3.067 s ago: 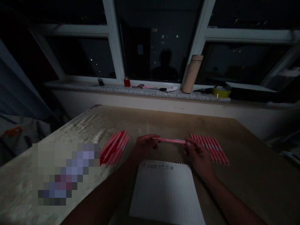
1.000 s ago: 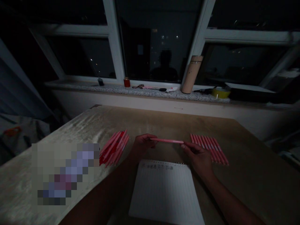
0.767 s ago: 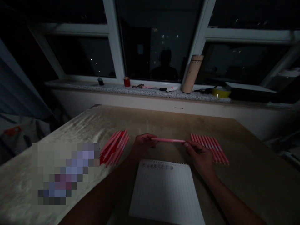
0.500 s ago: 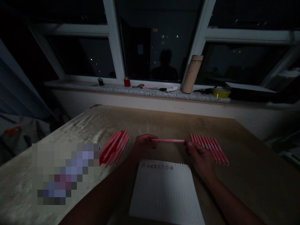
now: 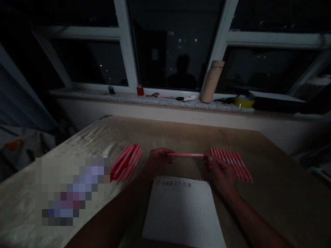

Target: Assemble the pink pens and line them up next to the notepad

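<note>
A slim pink pen [image 5: 188, 155] lies level between my two hands, above the table just beyond the notepad. My left hand [image 5: 161, 155] pinches its left end, and my right hand [image 5: 221, 170] grips its right end between thumb and fingers. Left of my left hand is a loose heap of pink pens [image 5: 126, 162] on something red. Beside my right hand several pink pens [image 5: 230, 162] lie side by side in a neat slanted row, partly hidden by that hand. Below the hands rests a spiral notepad [image 5: 182, 210] of lined paper with a row of marks near its top.
The brown table [image 5: 181, 131] reaches to the wall under a dark window. On the speckled sill [image 5: 124, 98] stand a small red jar [image 5: 140, 90], a wooden cylinder [image 5: 212, 82] and a yellow tape roll [image 5: 243, 102]. A blurred-out patch [image 5: 72, 193] covers the table's left side.
The pen seems to have turned slightly about its length between my fingers. Both hands and everything else keep their places.
</note>
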Motion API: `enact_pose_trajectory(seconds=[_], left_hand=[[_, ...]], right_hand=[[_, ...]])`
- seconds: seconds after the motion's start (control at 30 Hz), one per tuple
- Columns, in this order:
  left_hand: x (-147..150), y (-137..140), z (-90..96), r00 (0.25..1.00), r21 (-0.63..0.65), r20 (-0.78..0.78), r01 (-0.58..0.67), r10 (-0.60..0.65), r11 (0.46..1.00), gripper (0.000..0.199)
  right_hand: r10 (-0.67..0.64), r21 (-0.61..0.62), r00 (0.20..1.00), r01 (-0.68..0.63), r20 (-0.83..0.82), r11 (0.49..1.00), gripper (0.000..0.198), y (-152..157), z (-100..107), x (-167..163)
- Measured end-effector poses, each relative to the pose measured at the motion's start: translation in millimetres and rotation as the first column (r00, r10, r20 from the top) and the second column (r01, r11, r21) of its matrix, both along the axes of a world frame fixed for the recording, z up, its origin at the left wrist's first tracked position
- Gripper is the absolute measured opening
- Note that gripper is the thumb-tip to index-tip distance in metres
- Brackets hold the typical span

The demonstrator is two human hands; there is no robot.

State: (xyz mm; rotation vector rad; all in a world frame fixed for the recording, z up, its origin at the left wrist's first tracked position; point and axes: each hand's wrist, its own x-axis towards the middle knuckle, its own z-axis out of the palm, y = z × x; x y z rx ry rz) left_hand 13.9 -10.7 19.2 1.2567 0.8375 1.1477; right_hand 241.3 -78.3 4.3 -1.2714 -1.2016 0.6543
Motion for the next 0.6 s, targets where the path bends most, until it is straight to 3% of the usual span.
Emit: enact_pose_trajectory(seconds=[0.17, 0.37, 0.6], left_hand=[[-1.8, -0.2, -0.8, 1.000, -0.006, -0.020, -0.010, 0.009, 1.000, 0.032], [-2.2, 0.4, -1.7, 1.000, -0.002, 0.002, 0.016, -0.016, 1.000, 0.033], [-2.0, 1.8, -5.3, 0.997, 0.000, -0.051, 0.056, -0.056, 0.998, 0.032]], right_hand=[[0.012, -0.003, 1.000, -0.012, 0.028, 1.000, 0.029, -0.9, 0.1, -0.9], [-0.012, 0.005, 0.996, 0.013, -0.089, 1.000, 0.029, 1.6, 5.1, -2.0], [-0.024, -0.072, 0.997, 0.019, -0.075, 0.997, 0.033, 0.9, 10.7, -6.7]])
